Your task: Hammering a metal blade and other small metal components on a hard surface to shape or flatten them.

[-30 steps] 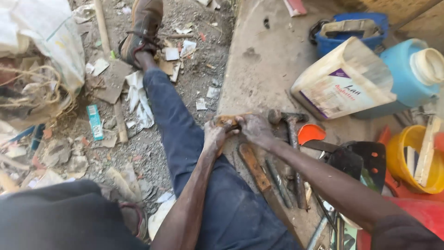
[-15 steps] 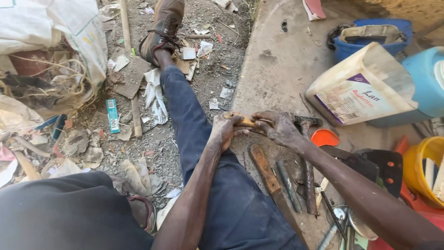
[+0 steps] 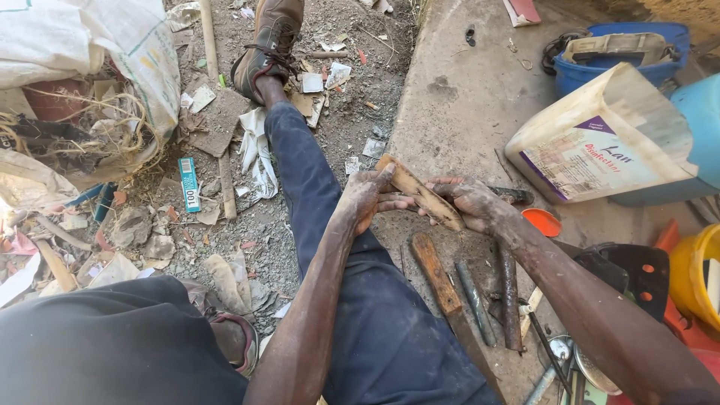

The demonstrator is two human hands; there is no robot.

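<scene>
Down below us, the concrete slab (image 3: 465, 105) fills the right half of the scene, and the littered dirt ground (image 3: 157, 225) fills the left. Our leg in dark blue trousers (image 3: 307, 180) stretches from near to far along the slab's left edge, ending in a brown shoe (image 3: 270, 45). At far left sits a white woven sack (image 3: 112, 45). At far right a white plastic jerrycan (image 3: 600, 142) lies on its side, with a blue tub (image 3: 622, 52) beyond it and a yellow bucket (image 3: 694, 274) nearer to us.

Our left hand (image 3: 364, 199) and our right hand (image 3: 476, 204) meet over the slab's edge, just right of the knee. Between them we hold a short flat wooden piece (image 3: 416, 191), tilted so its far end points up and left. The left fingers are half open, thumb lying along the far end; the right fingers curl round the near end from below.

Just nearer than the hands, a wooden-handled tool (image 3: 439, 274) and two rusty metal rods (image 3: 495, 296) lie on the slab. A small orange lid (image 3: 541, 222) lies right of the right wrist.
</scene>
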